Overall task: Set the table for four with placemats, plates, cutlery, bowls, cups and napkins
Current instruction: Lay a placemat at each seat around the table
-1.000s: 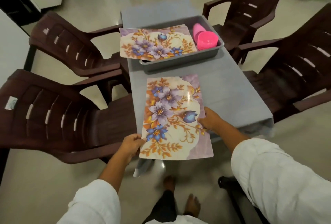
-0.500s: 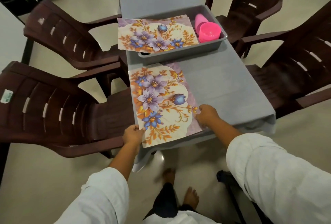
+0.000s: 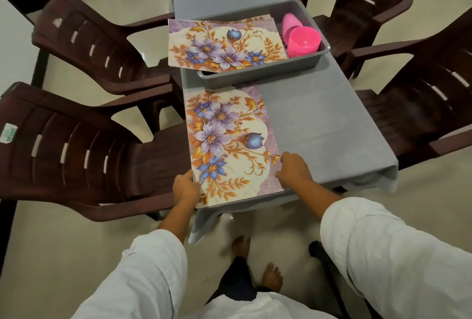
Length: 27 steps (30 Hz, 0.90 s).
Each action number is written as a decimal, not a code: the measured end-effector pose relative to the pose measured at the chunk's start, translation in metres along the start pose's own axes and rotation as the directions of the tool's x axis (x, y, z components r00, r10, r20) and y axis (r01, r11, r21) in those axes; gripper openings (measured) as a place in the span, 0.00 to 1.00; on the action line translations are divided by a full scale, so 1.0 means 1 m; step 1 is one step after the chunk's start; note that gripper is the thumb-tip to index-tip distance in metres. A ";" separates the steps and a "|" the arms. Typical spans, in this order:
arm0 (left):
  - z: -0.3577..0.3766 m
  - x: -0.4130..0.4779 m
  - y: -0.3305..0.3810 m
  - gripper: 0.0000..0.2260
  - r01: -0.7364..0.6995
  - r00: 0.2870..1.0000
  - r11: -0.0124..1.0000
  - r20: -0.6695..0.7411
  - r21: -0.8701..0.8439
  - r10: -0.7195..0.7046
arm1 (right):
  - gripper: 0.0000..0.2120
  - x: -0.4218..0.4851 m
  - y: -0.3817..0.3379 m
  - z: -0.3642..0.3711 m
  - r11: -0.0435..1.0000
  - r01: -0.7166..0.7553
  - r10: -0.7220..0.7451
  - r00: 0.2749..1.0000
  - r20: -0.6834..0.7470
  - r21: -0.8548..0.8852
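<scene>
At the near left of the table [image 3: 319, 127], one placemat [image 3: 229, 145] is laid flat.
Its near left edge is pinched by the left hand [image 3: 186, 188], thumb on top. The right hand [image 3: 293, 169] is set with bent fingers on the near right edge; pinch or press cannot be told. Probably being squared to the near left chair [image 3: 76, 145]. Spare placemats [image 3: 222, 43] are kept in the far tray [image 3: 255, 74].

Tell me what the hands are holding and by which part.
The floral placemat, lying on the table: left hand grips its left edge near the near corner, right hand holds its right edge.
</scene>
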State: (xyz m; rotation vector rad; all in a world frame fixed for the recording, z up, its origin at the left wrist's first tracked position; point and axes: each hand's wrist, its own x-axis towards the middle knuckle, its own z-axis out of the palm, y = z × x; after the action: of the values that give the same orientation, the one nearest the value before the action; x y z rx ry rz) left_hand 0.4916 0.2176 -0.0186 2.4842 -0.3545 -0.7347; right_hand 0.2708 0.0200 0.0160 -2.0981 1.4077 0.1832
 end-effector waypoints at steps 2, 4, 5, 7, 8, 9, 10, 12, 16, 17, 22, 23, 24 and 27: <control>-0.001 0.003 -0.001 0.12 -0.017 1.000 0.999 0.003 0.032 0.017 | 0.19 0.000 0.000 0.005 1.000 0.003 -0.003 1.000 -0.003 0.007; -0.001 0.006 -0.003 0.12 -0.040 0.999 0.996 0.008 0.080 0.039 | 0.18 -0.001 0.001 0.011 1.000 0.009 -0.009 1.000 -0.013 -0.014; -0.001 0.008 -0.005 0.12 -0.050 0.999 0.993 0.010 0.104 0.049 | 0.17 -0.002 0.000 0.014 0.999 0.013 -0.014 1.000 -0.022 -0.031; -0.001 0.009 -0.005 0.13 -0.068 0.998 0.988 0.023 0.136 0.065 | 0.17 -0.004 0.000 0.016 0.998 0.020 -0.022 0.999 -0.033 -0.058; -0.002 0.009 -0.006 0.14 -0.076 0.997 0.986 0.032 0.145 0.072 | 0.17 -0.004 0.000 0.017 0.998 0.027 -0.029 0.999 -0.035 -0.059; -0.002 0.010 -0.006 0.15 -0.087 0.996 0.984 0.039 0.155 0.082 | 0.18 -0.003 0.000 0.016 0.998 0.031 -0.033 0.999 -0.031 -0.061; -0.003 0.009 -0.005 0.16 -0.093 0.995 0.981 0.046 0.173 0.086 | 0.18 -0.002 0.001 0.015 0.998 0.037 -0.039 0.999 -0.027 -0.060; -0.004 0.008 -0.004 0.18 -0.108 0.994 0.971 0.057 0.213 0.098 | 0.19 -0.002 0.001 0.011 0.997 0.047 -0.048 0.999 -0.015 -0.055; -0.005 0.004 0.002 0.17 -0.082 0.995 0.986 0.062 0.142 0.074 | 0.22 -0.002 0.001 0.004 0.997 0.070 -0.070 0.997 0.021 -0.035; -0.004 0.003 0.005 0.16 -0.075 0.996 0.990 0.050 0.120 0.070 | 0.22 -0.002 0.000 0.001 0.997 0.068 -0.067 0.997 0.022 -0.024; -0.015 0.000 0.037 0.15 -0.140 0.985 0.988 -0.097 0.063 0.145 | 0.28 0.007 -0.015 -0.027 0.991 0.123 -0.121 0.992 -0.025 0.053; -0.020 0.003 0.047 0.15 -0.164 0.979 0.986 -0.118 0.030 0.166 | 0.28 0.011 -0.021 -0.035 0.988 0.144 -0.142 0.989 -0.036 0.061; -0.025 0.007 0.058 0.14 -0.184 0.974 0.983 -0.138 -0.013 0.180 | 0.27 0.017 -0.029 -0.043 0.983 0.171 -0.168 0.985 -0.052 0.070; -0.041 0.027 0.099 0.11 -0.249 0.956 0.960 -0.195 -0.132 0.221 | 0.25 0.039 -0.059 -0.068 0.958 0.245 -0.233 0.968 -0.094 0.150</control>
State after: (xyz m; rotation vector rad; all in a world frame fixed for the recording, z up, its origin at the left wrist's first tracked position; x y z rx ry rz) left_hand 0.5272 0.1422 0.0537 2.2879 -0.4968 -0.4219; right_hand 0.3258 -0.0329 0.0778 -2.1359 1.1554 -0.1043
